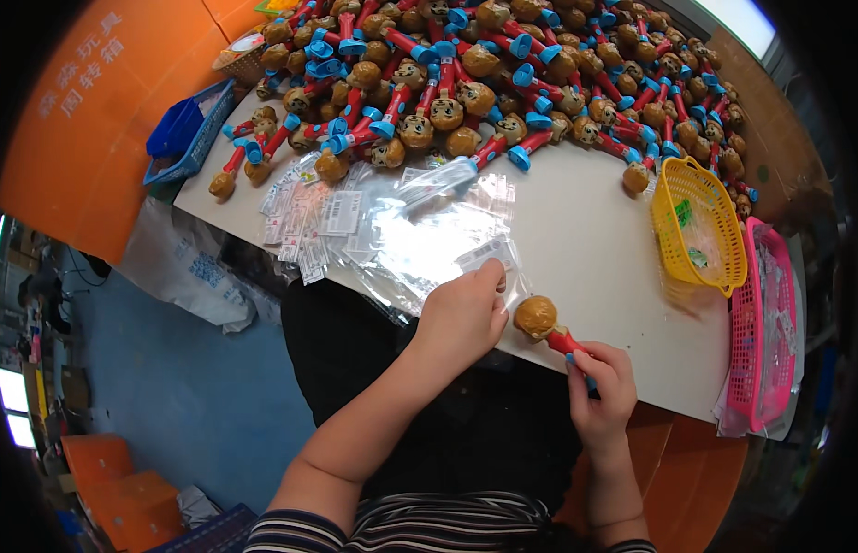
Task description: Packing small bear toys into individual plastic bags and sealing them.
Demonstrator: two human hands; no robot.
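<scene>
My right hand [604,392] is closed round the blue base end of a figure-topped toy stick [537,318]. Its round brown head points up and to the left, over the table's front edge, and the handle is red. Just left of it, my left hand [461,309] has its fingers pinched at the edge of a transparent plastic bag [516,284]. The toy's head is next to this bag; I cannot tell whether it touches it. More flat transparent bags [429,249] with white printed labels [341,214] lie spread beyond my left hand.
A big heap of similar toy sticks [447,101] covers the far side of the white table [576,230]. On the right stand a yellow basket [667,221] and a pink basket [744,341]. A blue basket [203,143] is at the left, beside an orange box [88,138].
</scene>
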